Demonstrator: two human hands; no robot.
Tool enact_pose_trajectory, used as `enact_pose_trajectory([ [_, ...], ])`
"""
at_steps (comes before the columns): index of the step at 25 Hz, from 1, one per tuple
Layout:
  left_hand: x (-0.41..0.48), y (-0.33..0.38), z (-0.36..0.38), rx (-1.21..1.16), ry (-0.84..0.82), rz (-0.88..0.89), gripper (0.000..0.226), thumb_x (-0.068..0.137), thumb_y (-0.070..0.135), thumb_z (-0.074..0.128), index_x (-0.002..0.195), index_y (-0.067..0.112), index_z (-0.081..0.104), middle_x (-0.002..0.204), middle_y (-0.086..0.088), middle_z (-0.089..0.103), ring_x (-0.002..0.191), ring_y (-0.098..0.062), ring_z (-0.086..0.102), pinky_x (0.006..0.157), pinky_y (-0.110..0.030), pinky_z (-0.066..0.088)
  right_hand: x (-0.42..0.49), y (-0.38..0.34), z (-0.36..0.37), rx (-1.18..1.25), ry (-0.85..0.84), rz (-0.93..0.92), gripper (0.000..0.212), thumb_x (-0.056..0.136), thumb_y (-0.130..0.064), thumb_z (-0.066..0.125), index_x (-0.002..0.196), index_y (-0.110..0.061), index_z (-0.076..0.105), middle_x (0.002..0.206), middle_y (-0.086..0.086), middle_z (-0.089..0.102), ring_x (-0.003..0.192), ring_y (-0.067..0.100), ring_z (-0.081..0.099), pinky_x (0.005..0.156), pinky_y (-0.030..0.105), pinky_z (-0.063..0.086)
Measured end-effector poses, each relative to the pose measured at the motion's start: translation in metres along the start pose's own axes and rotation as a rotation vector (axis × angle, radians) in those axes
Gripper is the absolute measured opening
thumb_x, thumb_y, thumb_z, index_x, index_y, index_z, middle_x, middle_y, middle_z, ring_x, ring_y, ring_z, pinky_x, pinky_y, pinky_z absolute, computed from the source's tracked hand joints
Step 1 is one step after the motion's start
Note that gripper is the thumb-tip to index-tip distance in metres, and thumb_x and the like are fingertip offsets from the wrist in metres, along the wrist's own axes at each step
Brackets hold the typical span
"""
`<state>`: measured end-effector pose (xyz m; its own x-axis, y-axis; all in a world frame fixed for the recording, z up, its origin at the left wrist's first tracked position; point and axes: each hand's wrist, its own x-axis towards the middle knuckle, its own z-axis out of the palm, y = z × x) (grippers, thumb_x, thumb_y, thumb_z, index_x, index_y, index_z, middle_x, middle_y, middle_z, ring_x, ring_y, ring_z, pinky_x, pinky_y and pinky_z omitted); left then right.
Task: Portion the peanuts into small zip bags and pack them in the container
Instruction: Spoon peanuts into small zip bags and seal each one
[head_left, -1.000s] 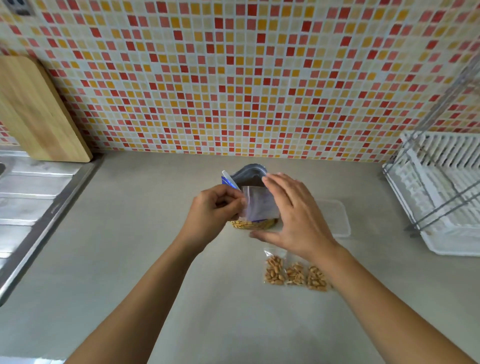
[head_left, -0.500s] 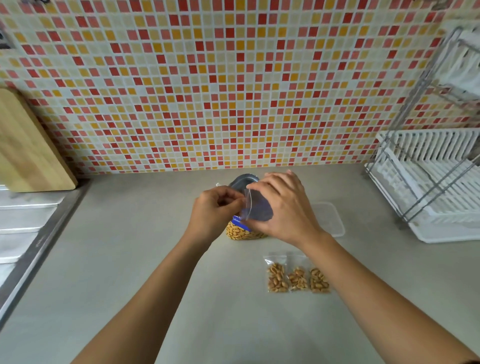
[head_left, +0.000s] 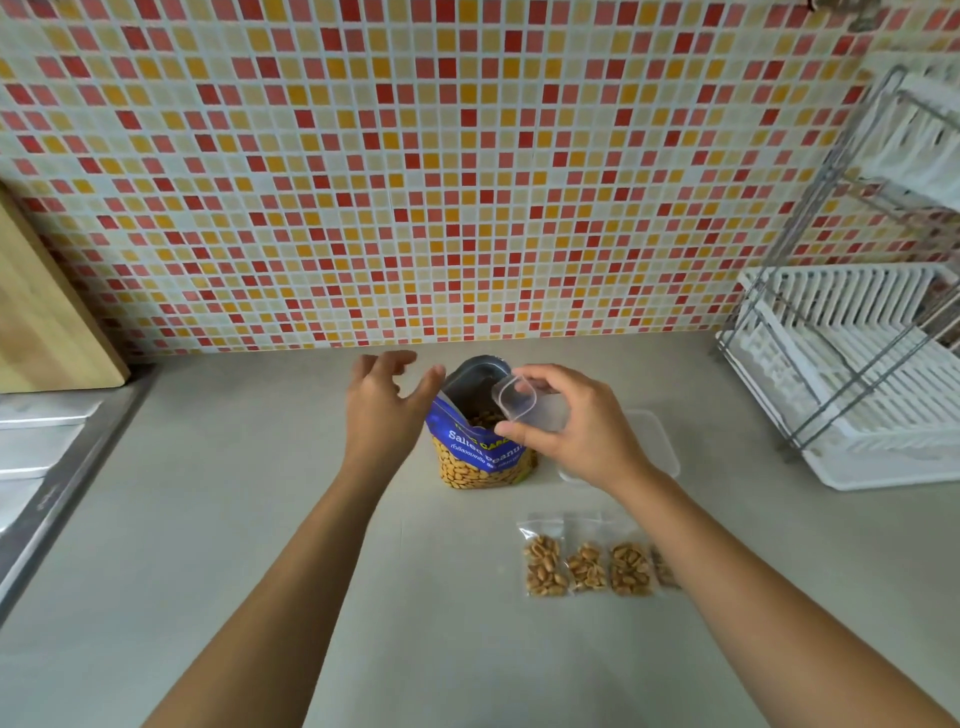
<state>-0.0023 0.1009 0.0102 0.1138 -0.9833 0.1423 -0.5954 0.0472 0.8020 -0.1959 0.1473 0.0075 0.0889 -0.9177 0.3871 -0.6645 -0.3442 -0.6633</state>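
Head view, only camera.

- Peanut bag (head_left: 480, 441) stood upright mid-counter, mouth open at the top, nuts visible inside. This was the source for the next portion.
- Right hand (head_left: 576, 431) was the nearer one to the work. It held a small zip bag (head_left: 514, 400), empty as far as I could see, right at the right side of the peanut bag's mouth.
- The zip bag's long axis ran roughly left to right, with its open mouth toward the left and its body back toward the palm.
- Right fingers (head_left: 524, 371) were curled over the top of the zip bag with the thumb under it, pinching it.
- Left hand (head_left: 384, 405) was just left of the peanut bag, palm down. Its fingers (head_left: 384, 358) were spread and straight, holding nothing. The thumb reached toward the bag's left rim; I could not tell whether it touched.
- My read: the left hand was placed to steady or tip the peanut bag while the right kept the zip bag's mouth in line.
- Container (head_left: 660, 441), clear and shallow, sat just right of the peanut bag, partly behind the right hand. I saw nothing packed in it yet.
- Filled bags (head_left: 587, 564) lay in a row nearer me, well apart from the container. The rightmost was half hidden by the forearm.
- Dish rack (head_left: 841, 374) stood far right; cutting board (head_left: 47, 322) leaned far left.
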Motion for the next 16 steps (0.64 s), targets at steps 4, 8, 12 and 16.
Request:
enact_pose_trajectory([
  [4,0.02,-0.013,0.015,0.137,-0.154,-0.052,0.033,0.089,0.032,0.059,0.112,0.01,0.065,0.11,-0.009,0.066,0.09,-0.012,0.051,0.063,-0.023,0.039,0.002,0.011,0.003,0.126,-0.027,0.109,0.052,0.066,-0.04,0.08,0.112,-0.026,0.06,0.098,-0.022,0.062,0.091,-0.01,0.057,0.08,0.007,0.045],
  [8,0.025,0.002,0.022,0.163,-0.197,0.161,0.026,0.09,0.035,0.057,0.104,0.016,0.069,0.098,-0.002,0.071,0.098,-0.018,0.054,0.077,-0.033,0.043,0.008,0.023,0.007,0.185,-0.077,0.233,0.051,0.067,-0.041,0.079,0.112,-0.029,0.059,0.099,-0.018,0.064,0.091,-0.004,0.059,0.076,0.002,0.043],
  [12,0.023,0.008,0.034,0.516,-0.328,0.171,0.024,0.091,0.046,0.049,0.104,0.031,0.064,0.097,0.006,0.068,0.117,-0.021,0.039,0.089,-0.045,0.034,0.008,0.034,0.011,0.223,-0.105,0.286,0.042,0.069,-0.038,0.079,0.105,-0.032,0.058,0.094,-0.023,0.063,0.088,-0.007,0.059,0.074,0.002,0.043],
  [16,0.03,0.009,0.026,0.547,-0.065,0.134,0.026,0.094,0.037,0.045,0.105,0.026,0.066,0.103,0.001,0.064,0.129,-0.021,0.033,0.104,-0.059,0.026,0.009,0.042,0.013,0.27,-0.092,0.296,0.045,0.069,-0.038,0.079,0.109,-0.025,0.062,0.099,-0.015,0.069,0.091,-0.003,0.062,0.08,0.007,0.046],
])
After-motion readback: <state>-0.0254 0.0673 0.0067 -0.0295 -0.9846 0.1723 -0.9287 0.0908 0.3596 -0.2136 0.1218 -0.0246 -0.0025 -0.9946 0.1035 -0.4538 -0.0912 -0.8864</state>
